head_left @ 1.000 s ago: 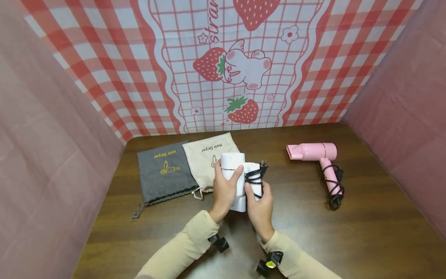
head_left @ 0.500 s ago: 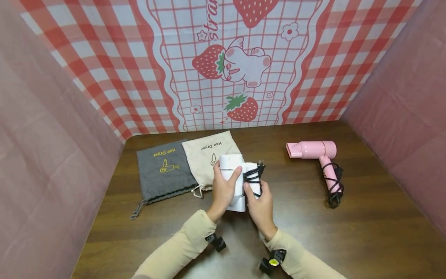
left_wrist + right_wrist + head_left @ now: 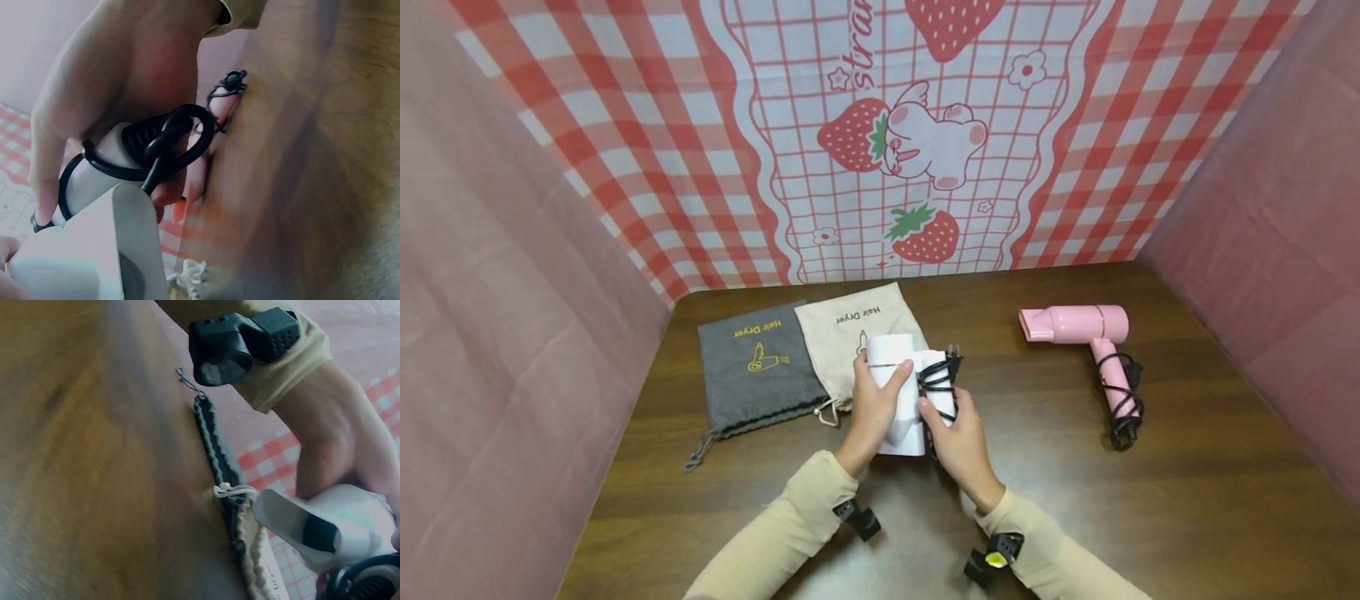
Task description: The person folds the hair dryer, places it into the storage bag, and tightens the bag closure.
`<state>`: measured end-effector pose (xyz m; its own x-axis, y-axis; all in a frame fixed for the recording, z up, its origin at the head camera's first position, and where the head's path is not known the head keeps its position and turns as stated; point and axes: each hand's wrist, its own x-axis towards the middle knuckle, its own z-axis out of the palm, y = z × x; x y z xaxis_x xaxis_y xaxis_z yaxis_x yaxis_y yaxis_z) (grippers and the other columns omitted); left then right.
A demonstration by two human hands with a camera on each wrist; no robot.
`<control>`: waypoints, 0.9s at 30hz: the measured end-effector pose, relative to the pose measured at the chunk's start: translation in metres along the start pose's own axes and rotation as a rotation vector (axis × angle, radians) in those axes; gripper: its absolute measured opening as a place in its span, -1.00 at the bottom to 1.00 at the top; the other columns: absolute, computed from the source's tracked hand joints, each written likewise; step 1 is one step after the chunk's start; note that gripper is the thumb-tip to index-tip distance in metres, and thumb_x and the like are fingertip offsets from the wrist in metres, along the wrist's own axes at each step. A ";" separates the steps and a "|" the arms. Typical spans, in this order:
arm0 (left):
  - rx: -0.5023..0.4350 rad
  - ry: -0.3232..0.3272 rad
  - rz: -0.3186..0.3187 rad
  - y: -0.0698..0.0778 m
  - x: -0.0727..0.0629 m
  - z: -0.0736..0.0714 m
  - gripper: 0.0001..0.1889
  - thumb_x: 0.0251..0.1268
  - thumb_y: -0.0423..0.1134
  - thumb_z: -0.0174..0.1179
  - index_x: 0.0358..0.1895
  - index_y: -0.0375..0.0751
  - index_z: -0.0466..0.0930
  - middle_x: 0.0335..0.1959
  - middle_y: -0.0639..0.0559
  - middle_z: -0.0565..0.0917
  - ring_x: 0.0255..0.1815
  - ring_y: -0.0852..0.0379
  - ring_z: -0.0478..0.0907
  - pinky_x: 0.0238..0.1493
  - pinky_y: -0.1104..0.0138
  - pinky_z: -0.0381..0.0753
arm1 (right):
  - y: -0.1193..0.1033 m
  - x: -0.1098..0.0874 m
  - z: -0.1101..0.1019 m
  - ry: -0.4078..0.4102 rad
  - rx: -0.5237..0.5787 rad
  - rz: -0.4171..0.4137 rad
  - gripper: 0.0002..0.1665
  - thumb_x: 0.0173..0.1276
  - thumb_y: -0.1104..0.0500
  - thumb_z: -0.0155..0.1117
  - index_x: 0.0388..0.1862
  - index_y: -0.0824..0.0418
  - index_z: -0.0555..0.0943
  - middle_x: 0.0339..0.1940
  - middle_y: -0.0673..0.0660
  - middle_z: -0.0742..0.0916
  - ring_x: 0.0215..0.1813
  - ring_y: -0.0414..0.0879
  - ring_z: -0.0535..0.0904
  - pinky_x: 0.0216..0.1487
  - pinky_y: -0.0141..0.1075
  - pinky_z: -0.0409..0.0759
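Both hands hold a white hair dryer [image 3: 891,352] above the table, its flared nozzle pointing towards the person. My left hand [image 3: 872,414] grips the barrel, thumb across the top. The handle lies folded alongside the barrel, wound with a black cord [image 3: 937,377], and my right hand [image 3: 961,443] grips its lower end. In the left wrist view the nozzle [image 3: 81,250] fills the bottom, with the right hand [image 3: 125,69] around the corded handle behind it. The right wrist view shows the dark slot of the nozzle [image 3: 290,519] and the left hand [image 3: 337,444] on the barrel.
Behind and left of the hands lie two drawstring pouches printed "Hair Dryer": a cream pouch [image 3: 838,321] overlapping a grey pouch [image 3: 737,346]. A pink hair dryer [image 3: 1078,323] with a cord-wrapped handle rests on the wooden table [image 3: 1060,517] at right. Cloth walls enclose the table's back and sides.
The white hair dryer has shifted slightly left along with both hands, and its nozzle has turned a little. Pouches and the pink hair dryer stay put.
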<state>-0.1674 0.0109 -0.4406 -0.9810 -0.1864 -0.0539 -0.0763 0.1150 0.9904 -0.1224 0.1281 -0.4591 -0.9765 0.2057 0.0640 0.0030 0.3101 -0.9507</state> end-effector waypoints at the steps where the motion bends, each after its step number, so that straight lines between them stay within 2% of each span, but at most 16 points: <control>1: -0.019 -0.003 -0.006 0.001 0.001 -0.001 -0.21 0.22 -0.03 0.29 0.41 -0.28 0.14 0.14 -0.35 0.53 0.05 -0.18 0.53 0.15 0.01 0.47 | -0.001 0.001 -0.001 -0.023 -0.016 -0.005 -0.48 0.37 0.14 0.26 0.13 0.46 0.39 -0.43 0.21 0.61 -0.53 -0.20 0.49 -0.47 -0.38 0.50; 6: -0.093 -0.013 -0.015 0.004 0.009 -0.007 -0.24 0.24 -0.05 0.29 0.40 -0.28 0.15 0.11 -0.32 0.52 0.00 -0.12 0.54 0.09 0.12 0.50 | -0.006 0.009 -0.005 -0.122 -0.053 -0.039 -0.48 0.37 0.14 0.27 0.14 0.43 0.38 -0.42 0.22 0.62 -0.52 -0.18 0.50 -0.44 -0.36 0.51; 11: -0.148 -0.016 -0.028 0.005 0.011 -0.011 -0.26 0.27 -0.06 0.28 0.39 -0.29 0.14 0.09 -0.30 0.51 -0.09 -0.05 0.55 -0.07 0.24 0.54 | -0.008 0.012 -0.009 -0.152 -0.100 -0.085 -0.49 0.35 0.13 0.28 0.15 0.40 0.42 -0.26 0.29 0.66 -0.34 -0.09 0.56 -0.30 -0.31 0.54; 14: -0.180 -0.008 -0.043 0.005 0.012 -0.011 -0.27 0.29 -0.06 0.26 0.39 -0.30 0.13 0.09 -0.29 0.50 -0.12 0.00 0.53 -0.12 0.28 0.54 | -0.007 0.014 -0.010 -0.136 -0.112 -0.093 -0.47 0.34 0.12 0.30 0.18 0.38 0.46 -0.19 0.31 0.69 -0.24 -0.03 0.59 -0.21 -0.30 0.55; 17: -0.211 -0.003 -0.055 0.006 0.011 -0.010 -0.28 0.31 -0.07 0.23 0.39 -0.31 0.12 0.09 -0.29 0.49 -0.14 0.03 0.53 -0.14 0.30 0.55 | -0.007 0.014 -0.011 -0.091 -0.110 -0.096 -0.48 0.32 0.11 0.33 0.16 0.37 0.52 -0.18 0.30 0.71 -0.24 -0.05 0.59 -0.20 -0.33 0.55; 23: -0.265 0.021 -0.065 0.005 0.009 -0.005 -0.29 0.34 -0.09 0.20 0.40 -0.31 0.08 0.09 -0.28 0.47 -0.13 0.05 0.52 -0.15 0.34 0.51 | -0.005 0.014 -0.011 -0.026 -0.087 -0.072 -0.64 0.29 0.07 0.36 -0.14 0.36 0.64 -0.41 0.21 0.70 -0.41 -0.16 0.52 -0.36 -0.39 0.50; 27: -0.281 0.019 -0.076 0.005 0.008 -0.001 -0.29 0.36 -0.08 0.18 0.40 -0.31 0.06 0.11 -0.28 0.46 -0.10 0.04 0.50 -0.11 0.34 0.49 | -0.004 0.014 -0.012 -0.008 -0.103 -0.081 -0.64 0.32 0.06 0.33 -0.21 0.38 0.60 -0.42 0.21 0.69 -0.42 -0.15 0.51 -0.38 -0.36 0.50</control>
<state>-0.1751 0.0092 -0.4359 -0.9706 -0.2026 -0.1299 -0.0947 -0.1749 0.9800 -0.1333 0.1411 -0.4510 -0.9761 0.1689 0.1367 -0.0545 0.4187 -0.9065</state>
